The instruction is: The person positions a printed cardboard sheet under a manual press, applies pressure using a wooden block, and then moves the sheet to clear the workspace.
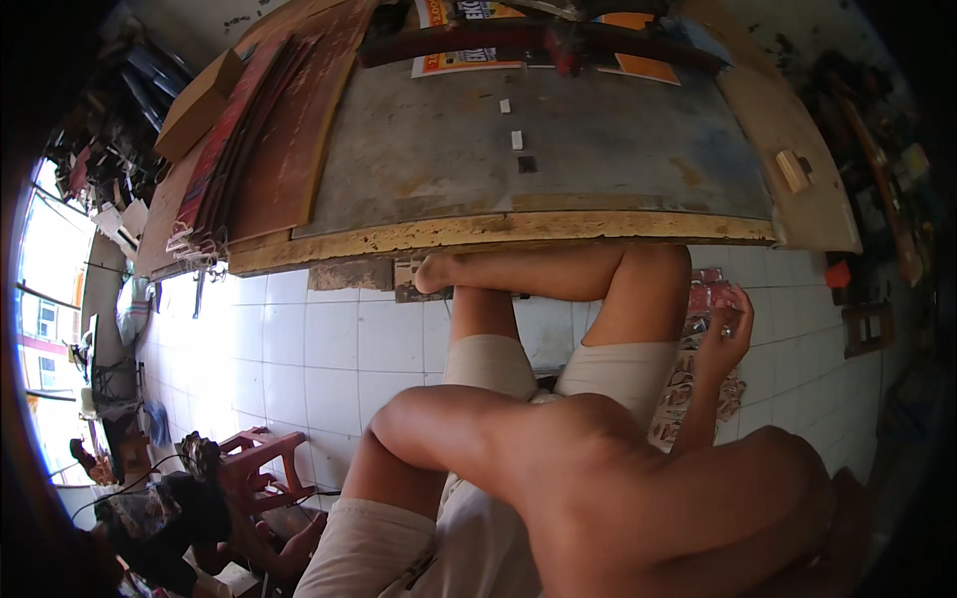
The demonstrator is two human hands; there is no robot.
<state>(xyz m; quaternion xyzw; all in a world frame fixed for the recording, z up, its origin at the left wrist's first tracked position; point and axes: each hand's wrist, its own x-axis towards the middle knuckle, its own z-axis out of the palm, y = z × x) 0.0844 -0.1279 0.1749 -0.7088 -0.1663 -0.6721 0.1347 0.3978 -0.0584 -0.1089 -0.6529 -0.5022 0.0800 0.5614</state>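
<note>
My right hand (733,324) hangs low on the right, over the floor beside my bent leg. Its fingers are loosely bent and apart, with nothing clearly seen between them. Just past it lie red clear-wrapped packets (710,291) on the floor; whether the fingers touch them I cannot tell. Printed sheets or wrappers (688,394) lie below, partly behind the forearm. My left hand does not show. Bare limbs and beige shorts (623,364) fill the lower middle, and one bent leg (538,271) crosses sideways under the table edge.
Ahead stands a worktable with a grey top (419,149) and wooden front edge (538,232). On it are small white blocks (517,141), a dark square (526,164), a red bar (469,42), reddish boards (274,149) and a wooden block (794,171). A red stool (269,463) stands lower left.
</note>
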